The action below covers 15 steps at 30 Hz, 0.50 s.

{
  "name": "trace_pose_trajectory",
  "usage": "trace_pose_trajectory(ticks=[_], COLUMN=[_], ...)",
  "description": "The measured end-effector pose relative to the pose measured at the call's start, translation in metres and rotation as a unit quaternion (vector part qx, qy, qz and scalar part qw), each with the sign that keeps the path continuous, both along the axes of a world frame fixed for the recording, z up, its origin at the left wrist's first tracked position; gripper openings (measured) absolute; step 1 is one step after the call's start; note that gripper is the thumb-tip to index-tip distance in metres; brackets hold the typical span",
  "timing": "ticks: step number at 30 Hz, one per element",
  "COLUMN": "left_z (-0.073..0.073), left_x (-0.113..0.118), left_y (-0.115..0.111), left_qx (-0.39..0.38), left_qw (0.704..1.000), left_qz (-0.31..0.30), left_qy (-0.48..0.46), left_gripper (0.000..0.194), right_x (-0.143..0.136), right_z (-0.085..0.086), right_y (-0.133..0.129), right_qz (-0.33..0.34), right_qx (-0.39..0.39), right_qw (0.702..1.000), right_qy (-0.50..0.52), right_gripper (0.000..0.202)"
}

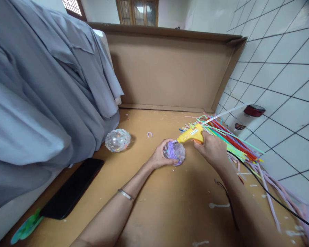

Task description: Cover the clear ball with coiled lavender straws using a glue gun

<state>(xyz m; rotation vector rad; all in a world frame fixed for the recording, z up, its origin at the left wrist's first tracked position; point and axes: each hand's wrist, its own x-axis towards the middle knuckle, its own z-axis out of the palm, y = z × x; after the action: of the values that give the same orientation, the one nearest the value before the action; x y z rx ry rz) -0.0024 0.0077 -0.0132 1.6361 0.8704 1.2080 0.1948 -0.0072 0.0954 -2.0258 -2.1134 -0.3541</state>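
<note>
My left hand (161, 156) is wrapped round a clear ball (180, 152) that has purple strips (171, 151) around its left part. In my right hand (213, 149) is a yellow glue gun (192, 134), its nozzle touching or very near the top of the purple strips. A clear glue stick (224, 112) juts from the gun's back end. Another clear ball with a speckled surface (117, 140) rests on the table to the left, touched by neither hand. Between the balls, farther back, lies a small curved pink piece (149, 134).
Colourful fuzzy sticks (229, 140) are heaped at the right, beside a jar with a red lid (254, 110). A black cable (267, 192) runs there. A black phone or tablet (73, 188) lies left, near grey cloth (54, 85). Cardboard (170, 68) stands behind the table (154, 206).
</note>
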Motion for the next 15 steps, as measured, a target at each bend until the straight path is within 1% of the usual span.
trace_pose_trajectory(ticks=[3, 8, 15], left_z=[-0.0005, 0.0001, 0.0012], left_x=[0.0000, -0.0002, 0.0005], left_y=[0.0004, 0.0003, -0.0008], left_qx=[0.007, 0.006, 0.000], left_qw=[1.000, 1.000, 1.000], left_qz=[-0.005, -0.003, -0.003], left_qy=[0.004, 0.007, -0.001], left_gripper=[0.083, 0.083, 0.083], right_x=[-0.0005, -0.0001, 0.0008], right_z=[-0.0004, 0.0036, -0.0002], right_y=[0.0007, 0.0002, 0.0024], right_qz=[-0.003, -0.006, 0.006], right_qx=[-0.002, -0.028, -0.008], right_qw=[1.000, 1.000, 1.000], right_qy=[0.002, 0.008, 0.012], right_gripper=[0.031, 0.030, 0.029])
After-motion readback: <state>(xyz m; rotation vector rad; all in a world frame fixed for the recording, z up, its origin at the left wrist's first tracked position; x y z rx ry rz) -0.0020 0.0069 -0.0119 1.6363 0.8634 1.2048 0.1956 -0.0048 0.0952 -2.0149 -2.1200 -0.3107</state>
